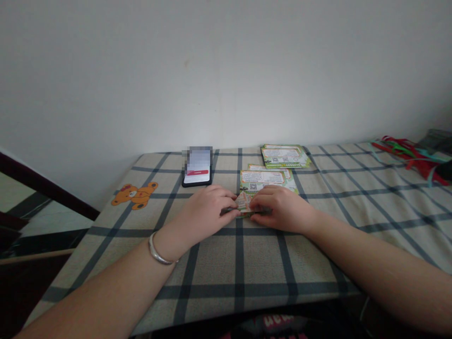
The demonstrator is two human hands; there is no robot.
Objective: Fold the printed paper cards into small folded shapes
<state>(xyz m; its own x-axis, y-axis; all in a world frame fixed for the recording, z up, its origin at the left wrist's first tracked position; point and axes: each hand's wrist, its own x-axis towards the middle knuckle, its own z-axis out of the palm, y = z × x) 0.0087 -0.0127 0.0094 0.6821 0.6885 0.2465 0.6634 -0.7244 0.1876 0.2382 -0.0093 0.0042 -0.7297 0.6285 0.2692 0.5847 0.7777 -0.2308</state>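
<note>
Your left hand (212, 209) and right hand (280, 207) have fingers curled nearly closed, pinching a folded paper (243, 201) before the nearer leaflets (263, 177); a phone (198, 165) lies left.

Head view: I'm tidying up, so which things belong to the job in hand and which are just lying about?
Likely job:
printed paper between left hand and right hand
front leaflet pile
rear leaflet pile

Likely lying about:
smartphone
orange bear figure
red strips
</note>
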